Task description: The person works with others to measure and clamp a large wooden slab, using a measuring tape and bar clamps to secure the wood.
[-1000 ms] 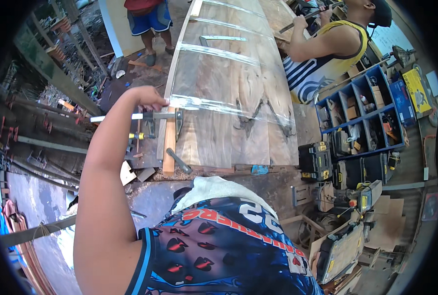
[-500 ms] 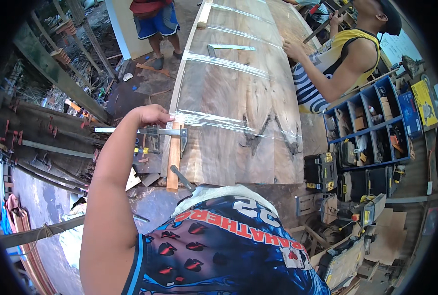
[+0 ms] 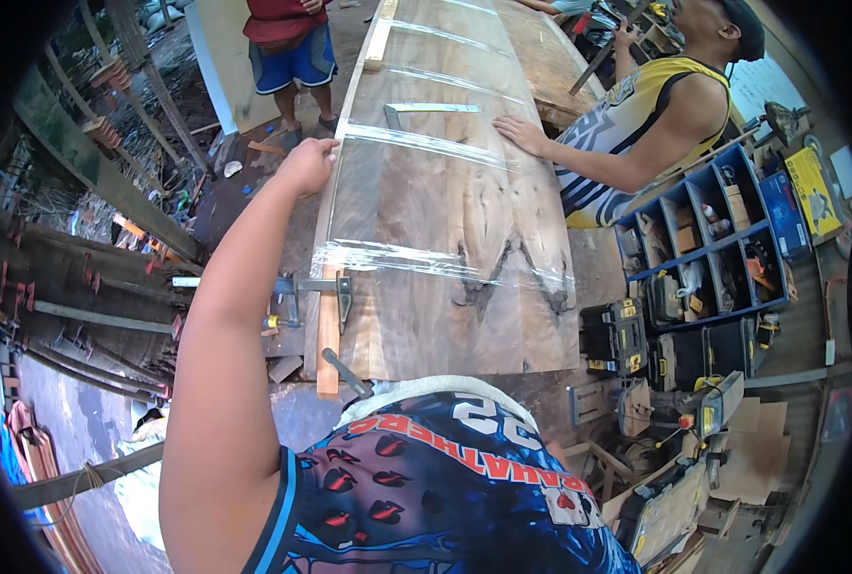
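A long wooden slab [image 3: 445, 220] lies ahead of me, wrapped crosswise by bands of clear film [image 3: 445, 263]. My left hand [image 3: 306, 165] reaches out to the slab's left edge, at the end of a farther film band [image 3: 426, 142], with its fingers curled. Whether it grips the edge or the film is unclear. A bar clamp [image 3: 323, 285] and a narrow wood strip [image 3: 327, 335] sit on the left edge, nearer to me than the hand. My right hand is out of sight. A person in a yellow sleeveless shirt rests a hand [image 3: 520, 132] on the slab's right side.
A blue compartment shelf [image 3: 703, 239] with small items stands to the right, with black and yellow tool cases [image 3: 617, 335] beside it. A person in blue shorts [image 3: 292, 53] stands at the far left. A metal square [image 3: 431, 108] lies on the slab. Clamps and scrap pile up left.
My left hand has left the bar clamp and moved farther along the slab's left edge to the farther film band. The view has shifted forward.
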`<state>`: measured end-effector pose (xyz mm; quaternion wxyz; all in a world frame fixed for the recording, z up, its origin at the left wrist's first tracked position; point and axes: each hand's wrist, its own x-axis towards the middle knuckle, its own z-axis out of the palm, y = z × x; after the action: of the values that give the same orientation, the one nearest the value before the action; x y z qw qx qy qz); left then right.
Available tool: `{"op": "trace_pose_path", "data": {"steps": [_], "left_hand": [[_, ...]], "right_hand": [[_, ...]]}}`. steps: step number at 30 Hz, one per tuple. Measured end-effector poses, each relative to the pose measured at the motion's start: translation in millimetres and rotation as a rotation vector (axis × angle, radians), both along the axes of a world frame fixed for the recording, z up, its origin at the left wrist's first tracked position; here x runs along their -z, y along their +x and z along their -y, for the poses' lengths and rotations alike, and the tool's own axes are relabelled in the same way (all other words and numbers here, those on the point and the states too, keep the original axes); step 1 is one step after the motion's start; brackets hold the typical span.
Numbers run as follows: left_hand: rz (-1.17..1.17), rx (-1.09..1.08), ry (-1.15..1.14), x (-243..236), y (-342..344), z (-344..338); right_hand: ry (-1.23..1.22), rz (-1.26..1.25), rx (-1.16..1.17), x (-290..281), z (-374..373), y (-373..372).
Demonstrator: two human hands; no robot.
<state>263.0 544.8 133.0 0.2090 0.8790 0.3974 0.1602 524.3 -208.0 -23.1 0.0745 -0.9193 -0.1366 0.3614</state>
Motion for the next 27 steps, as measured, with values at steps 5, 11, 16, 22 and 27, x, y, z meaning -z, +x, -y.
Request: {"op": "trace_pose_path", "data": {"steps": [5,11,16,22,27], "left_hand": [[-0.157,-0.152,-0.002,-4,46,-29],[-0.500,-0.084,0.044,-23,74,-45],[-0.595,-0.062,0.016,-34,79,-47],[-0.607,-0.086,0.034,-25,87,-54],[-0.502,-0.078,0.055,-30,82,-48]], "right_hand": [[-0.054,0.084,0.069,30,59,-22],[0.084,0.052,0.052,73,102,-46],[0.197,0.017,0.016,83,115,-69],[0.321,-0.001,-0.053,76,125,-74],[0.413,-0.008,-0.099,78,147,-72]]}}
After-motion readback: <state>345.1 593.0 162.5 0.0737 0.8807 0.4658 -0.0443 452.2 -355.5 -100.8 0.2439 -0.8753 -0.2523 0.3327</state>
